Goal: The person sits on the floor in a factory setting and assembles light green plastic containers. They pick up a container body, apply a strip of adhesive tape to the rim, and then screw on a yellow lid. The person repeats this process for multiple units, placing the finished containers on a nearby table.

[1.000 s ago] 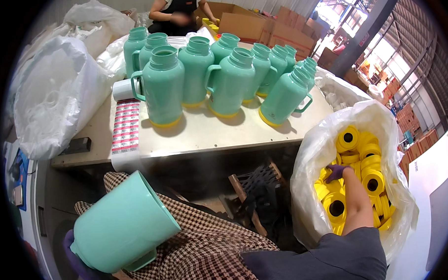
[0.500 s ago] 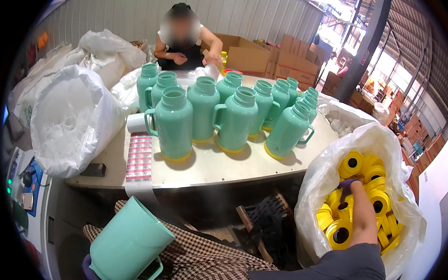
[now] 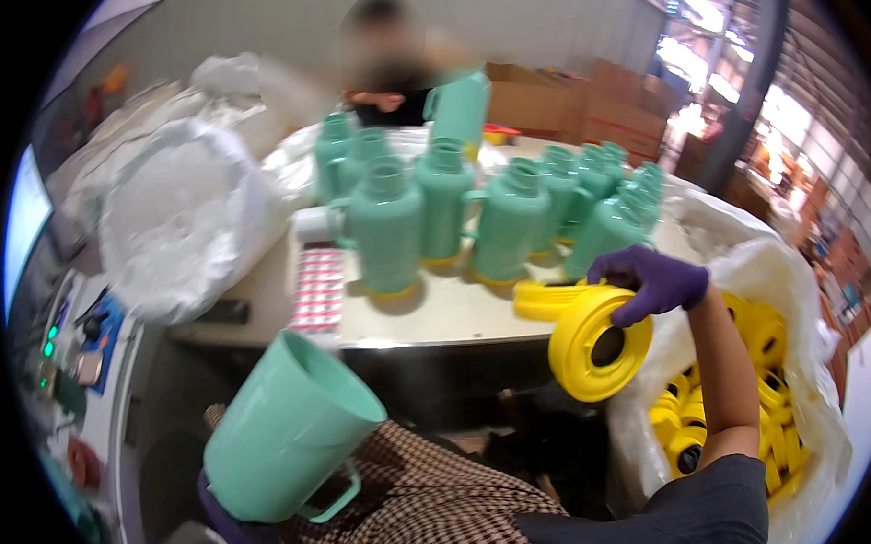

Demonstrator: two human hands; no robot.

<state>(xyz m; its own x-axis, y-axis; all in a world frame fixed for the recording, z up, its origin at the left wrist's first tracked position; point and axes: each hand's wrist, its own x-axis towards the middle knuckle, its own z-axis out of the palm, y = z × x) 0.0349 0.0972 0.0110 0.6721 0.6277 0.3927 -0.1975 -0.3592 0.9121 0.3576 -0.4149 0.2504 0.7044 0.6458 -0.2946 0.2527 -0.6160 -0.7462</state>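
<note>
My left hand [image 3: 241,530], in a purple glove, holds a mint-green flask body [image 3: 278,431] over my lap at lower left. Its wide open end tilts up to the right and its handle hangs below. My right hand [image 3: 655,282], also gloved in purple, grips yellow flask bases above the table's front right edge. One round base [image 3: 574,349] faces me with a dark centre; another yellow base [image 3: 542,302] is seen edge-on behind it. Several mint-green flasks [image 3: 388,226] with yellow bottoms stand upright on the table [image 3: 428,330].
A plastic-lined bag [image 3: 643,437] of yellow bases [image 3: 692,426] stands at right. At left are a white sack [image 3: 251,211] of clear plastic pieces and a label roll [image 3: 316,281]. Across the table a person [image 3: 391,101] sits near a raised mint-green flask [image 3: 463,110]. Cartons [image 3: 617,107] stand behind.
My right hand has come up out of the bag with yellow bases and moved left over the table edge. A flask across the table has been lifted. My view has shifted slightly.
</note>
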